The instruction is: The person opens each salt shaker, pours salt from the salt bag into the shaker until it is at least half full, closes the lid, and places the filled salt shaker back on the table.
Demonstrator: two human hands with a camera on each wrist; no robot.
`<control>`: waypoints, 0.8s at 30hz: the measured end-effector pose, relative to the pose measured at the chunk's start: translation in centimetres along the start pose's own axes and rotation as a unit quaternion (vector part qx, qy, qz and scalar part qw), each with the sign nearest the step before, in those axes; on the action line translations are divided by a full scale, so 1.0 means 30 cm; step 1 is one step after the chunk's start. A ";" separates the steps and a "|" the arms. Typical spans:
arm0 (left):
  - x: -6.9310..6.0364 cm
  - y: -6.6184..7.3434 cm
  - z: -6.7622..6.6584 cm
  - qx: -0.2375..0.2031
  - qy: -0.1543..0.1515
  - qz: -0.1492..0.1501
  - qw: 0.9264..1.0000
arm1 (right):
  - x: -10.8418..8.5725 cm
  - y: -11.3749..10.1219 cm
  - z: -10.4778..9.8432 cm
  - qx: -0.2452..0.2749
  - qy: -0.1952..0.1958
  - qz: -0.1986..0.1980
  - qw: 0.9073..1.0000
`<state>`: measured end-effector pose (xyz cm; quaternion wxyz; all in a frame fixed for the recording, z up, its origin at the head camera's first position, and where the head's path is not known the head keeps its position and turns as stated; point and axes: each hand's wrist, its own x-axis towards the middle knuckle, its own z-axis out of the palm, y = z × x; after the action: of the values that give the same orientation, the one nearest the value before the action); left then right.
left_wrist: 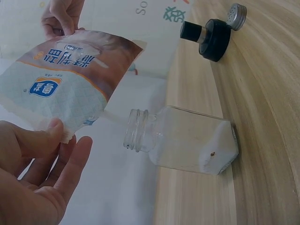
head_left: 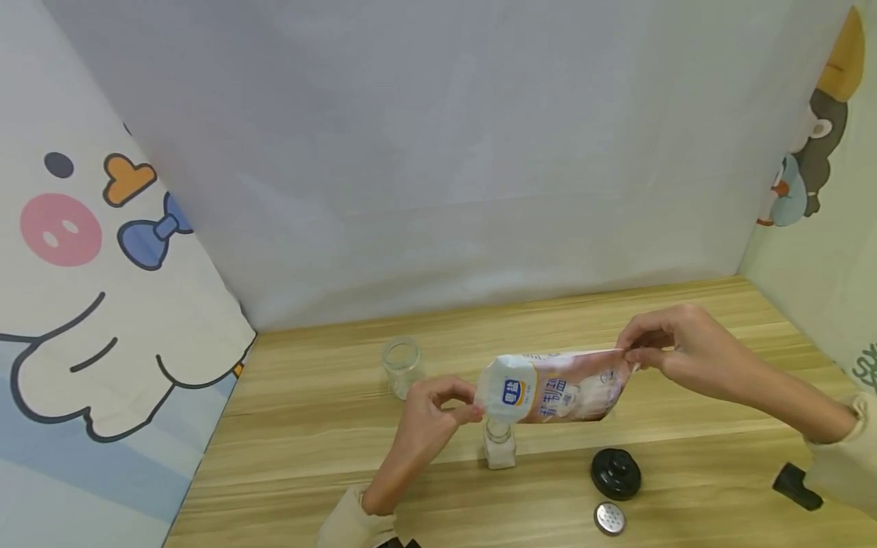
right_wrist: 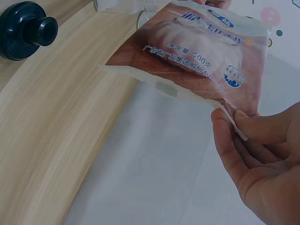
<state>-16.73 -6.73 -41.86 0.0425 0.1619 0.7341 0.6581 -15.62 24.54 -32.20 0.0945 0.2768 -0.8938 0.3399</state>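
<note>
A printed bag of salt (head_left: pixel 558 388) hangs tilted between both hands, above a small square glass jar (head_left: pixel 500 449). My left hand (head_left: pixel 435 417) pinches the bag's blue-white end at a corner. At the pink end, my right hand (head_left: pixel 674 348) pinches another corner, which is higher. In the left wrist view the uncapped jar (left_wrist: pixel 192 140) stands upright with white salt on its bottom, and the bag's lower corner is just above its mouth, apart from it. Whether salt is flowing cannot be made out clearly.
A second, open glass jar (head_left: pixel 403 367) stands behind the left hand. A black knobbed lid (head_left: pixel 615 473) lies on the wooden table (head_left: pixel 308 457) at front right, close to a round metal cap with holes (head_left: pixel 609 518). Printed fabric walls surround the table's back and sides.
</note>
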 end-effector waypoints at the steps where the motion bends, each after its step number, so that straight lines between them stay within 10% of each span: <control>1: 0.000 0.000 0.000 -0.001 0.000 0.000 1.000 | 0.000 0.000 0.000 0.001 0.000 0.000 1.000; 24: 0.001 0.001 0.001 -0.006 0.000 0.000 1.000 | 0.003 -0.005 -0.001 0.002 -0.002 0.001 1.000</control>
<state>-16.76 -6.70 -41.83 0.0434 0.1617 0.7302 0.6624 -15.61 24.45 -32.06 0.0921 0.2766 -0.8936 0.3414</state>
